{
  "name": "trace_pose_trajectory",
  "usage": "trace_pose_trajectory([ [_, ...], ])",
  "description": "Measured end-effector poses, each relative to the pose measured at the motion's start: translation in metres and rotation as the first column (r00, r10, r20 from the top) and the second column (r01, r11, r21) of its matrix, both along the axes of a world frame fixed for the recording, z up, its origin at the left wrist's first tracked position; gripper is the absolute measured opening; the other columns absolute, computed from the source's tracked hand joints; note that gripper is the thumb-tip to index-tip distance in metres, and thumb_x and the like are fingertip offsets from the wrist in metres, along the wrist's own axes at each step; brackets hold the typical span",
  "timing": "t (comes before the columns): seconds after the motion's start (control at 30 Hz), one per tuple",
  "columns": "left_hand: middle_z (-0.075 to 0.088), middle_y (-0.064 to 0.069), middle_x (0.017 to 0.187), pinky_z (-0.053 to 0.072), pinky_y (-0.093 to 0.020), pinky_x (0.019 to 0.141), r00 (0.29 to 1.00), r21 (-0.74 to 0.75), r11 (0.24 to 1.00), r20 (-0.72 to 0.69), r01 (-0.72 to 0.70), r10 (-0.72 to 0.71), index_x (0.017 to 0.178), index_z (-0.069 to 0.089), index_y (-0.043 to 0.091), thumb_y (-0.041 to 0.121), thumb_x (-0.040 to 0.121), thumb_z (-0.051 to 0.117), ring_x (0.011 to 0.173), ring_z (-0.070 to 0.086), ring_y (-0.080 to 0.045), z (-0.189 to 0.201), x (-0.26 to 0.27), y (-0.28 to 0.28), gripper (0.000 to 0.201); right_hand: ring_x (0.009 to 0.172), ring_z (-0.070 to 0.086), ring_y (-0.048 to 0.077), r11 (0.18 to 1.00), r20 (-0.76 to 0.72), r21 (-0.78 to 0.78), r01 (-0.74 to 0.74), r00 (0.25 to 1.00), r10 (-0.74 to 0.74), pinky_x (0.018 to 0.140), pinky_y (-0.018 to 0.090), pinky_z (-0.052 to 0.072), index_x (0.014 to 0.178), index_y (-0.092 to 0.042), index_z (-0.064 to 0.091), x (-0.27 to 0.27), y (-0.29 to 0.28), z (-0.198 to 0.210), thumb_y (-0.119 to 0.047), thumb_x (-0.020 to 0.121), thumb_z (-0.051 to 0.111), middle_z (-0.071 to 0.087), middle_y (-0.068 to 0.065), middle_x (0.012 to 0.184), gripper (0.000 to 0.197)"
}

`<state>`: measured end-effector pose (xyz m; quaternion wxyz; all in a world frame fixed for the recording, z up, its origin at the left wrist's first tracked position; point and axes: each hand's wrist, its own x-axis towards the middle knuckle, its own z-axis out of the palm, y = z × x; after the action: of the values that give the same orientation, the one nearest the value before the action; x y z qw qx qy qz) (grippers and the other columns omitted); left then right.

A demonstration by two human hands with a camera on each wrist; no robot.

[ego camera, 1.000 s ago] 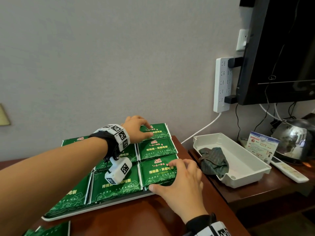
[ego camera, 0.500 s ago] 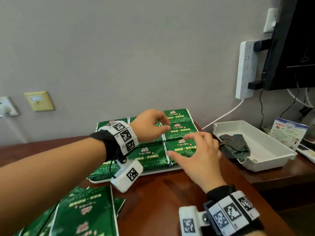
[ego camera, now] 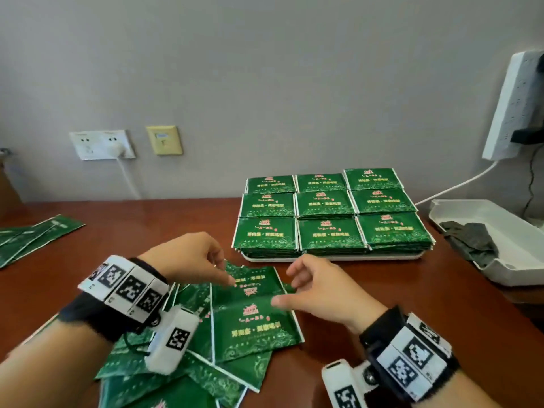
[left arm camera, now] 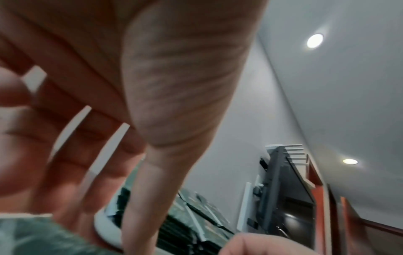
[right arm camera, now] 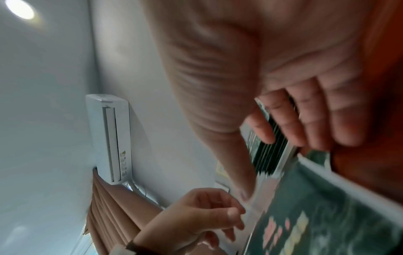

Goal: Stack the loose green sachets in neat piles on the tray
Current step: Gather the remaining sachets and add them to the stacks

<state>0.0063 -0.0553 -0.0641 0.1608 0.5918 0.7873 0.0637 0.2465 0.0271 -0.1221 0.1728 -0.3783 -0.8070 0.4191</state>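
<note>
A white tray [ego camera: 332,257] on the brown table carries green sachet piles [ego camera: 326,204] in a three-by-three grid. In front of it, nearer me, lies a loose heap of green sachets [ego camera: 206,363], with one sachet [ego camera: 253,328] flat on top. My left hand [ego camera: 223,272] reaches down over the heap's far edge, its fingertips touching a sachet. My right hand [ego camera: 282,287] hovers with spread fingers, its thumb on the top sachet's right edge. The right wrist view shows that sachet [right arm camera: 327,215] under the thumb. Neither hand grips anything.
A white plastic bin [ego camera: 500,225] holding a dark cloth [ego camera: 468,240] stands right of the tray. More loose sachets [ego camera: 35,237] lie at the table's far left. A power strip [ego camera: 512,104] and wall sockets [ego camera: 103,144] are on the wall behind.
Both hands left the piles on the tray and drew back toward me to the loose heap. The head view swung left and down, bringing the heap into sight.
</note>
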Motion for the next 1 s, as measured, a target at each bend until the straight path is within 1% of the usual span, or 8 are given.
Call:
trace_pose_trajectory([
  [0.13,0.064,0.013,0.105,0.052,-0.027,0.087,0.993,-0.062,0.993,0.051,-0.098,0.102,0.114,0.062,0.03,0.062,0.065,0.083,0.094,0.062,-0.005,-0.023,-0.023,-0.012,0.063,0.103,0.057,0.011,0.993,0.26,0.078,-0.085,0.964,0.062,0.085,0.031,0.051,0.127,-0.031,0.043,-0.026,-0.017,0.007,-0.047,0.059,0.095,0.052,-0.012,0.116,0.087],
  [0.23,0.059,0.012,0.12,0.051,-0.036,0.099,0.983,-0.081,0.992,0.15,-0.094,0.105,0.124,0.055,0.036,0.062,0.058,0.086,0.106,0.06,-0.01,-0.033,-0.031,-0.016,0.077,0.105,0.055,0.012,0.994,0.271,0.047,-0.098,0.959,0.081,0.076,0.022,0.046,0.134,-0.034,0.038,-0.035,-0.022,0.01,-0.032,0.064,0.095,0.046,-0.013,0.112,0.091],
  [0.33,0.06,0.011,0.119,0.054,-0.033,0.093,0.973,-0.038,0.996,0.21,-0.085,0.091,0.127,0.049,0.037,0.053,0.06,0.089,0.103,0.061,-0.009,-0.039,-0.038,-0.018,0.079,0.089,0.059,0.005,0.996,0.134,-0.053,-0.066,0.988,0.073,0.063,0.014,0.051,0.126,-0.041,0.048,-0.035,-0.019,0.005,-0.015,0.067,0.093,0.051,-0.011,0.11,0.079],
  [0.43,0.059,0.011,0.109,0.05,-0.021,0.079,0.961,0.014,0.997,0.268,-0.08,0.073,0.12,0.052,0.035,0.05,0.064,0.088,0.095,0.059,-0.003,-0.045,-0.043,-0.021,0.068,0.081,0.053,0.01,0.998,-0.013,-0.043,0.036,0.999,-0.036,0.076,0.031,0.055,0.11,-0.041,0.062,-0.028,-0.011,-0.005,-0.003,0.066,0.09,0.059,0.0,0.108,0.065],
  [0.5,0.06,0.011,0.106,0.048,-0.021,0.076,0.959,0.039,0.995,0.272,-0.089,0.076,0.107,0.059,0.032,0.056,0.065,0.085,0.093,0.058,-0.002,-0.048,-0.046,-0.024,0.055,0.076,0.05,0.008,0.995,-0.105,-0.054,0.088,0.99,-0.093,0.074,0.029,0.054,0.104,-0.037,0.068,-0.024,-0.008,-0.01,0.003,0.07,0.086,0.061,0.001,0.102,0.056],
  [0.67,0.058,0.011,0.102,0.046,-0.024,0.072,0.965,0.007,0.996,0.248,-0.085,0.08,0.101,0.06,0.034,0.07,0.063,0.079,0.091,0.057,-0.004,-0.047,-0.042,-0.031,0.055,0.07,0.055,0.017,0.981,-0.288,-0.182,0.075,0.949,-0.126,0.063,0.022,0.049,0.112,-0.024,0.066,-0.019,-0.007,-0.013,0.012,0.08,0.073,0.062,0.024,0.1,0.049],
  [0.87,0.055,0.013,0.102,0.046,-0.025,0.074,0.978,-0.057,0.994,0.186,-0.089,0.098,0.109,0.056,0.03,0.078,0.06,0.073,0.091,0.056,-0.004,-0.047,-0.036,-0.03,0.07,0.062,0.052,0.018,0.975,-0.417,-0.219,0.027,0.901,-0.119,0.053,0.024,0.045,0.12,-0.023,0.065,-0.003,0.002,-0.001,0.009,0.091,0.062,0.057,0.008,0.087,0.043],
  [1.0,0.055,0.01,0.085,0.042,-0.025,0.066,0.971,-0.055,0.997,0.23,-0.05,0.061,0.088,0.055,0.02,0.065,0.064,0.08,0.071,0.051,-0.008,-0.05,-0.035,-0.03,0.057,0.062,0.059,0.016,0.978,-0.425,-0.199,0.058,0.894,-0.14,0.057,0.025,0.051,0.111,-0.015,0.072,0.003,0.004,0.0,0.005,0.094,0.06,0.064,0.006,0.077,0.029],
])
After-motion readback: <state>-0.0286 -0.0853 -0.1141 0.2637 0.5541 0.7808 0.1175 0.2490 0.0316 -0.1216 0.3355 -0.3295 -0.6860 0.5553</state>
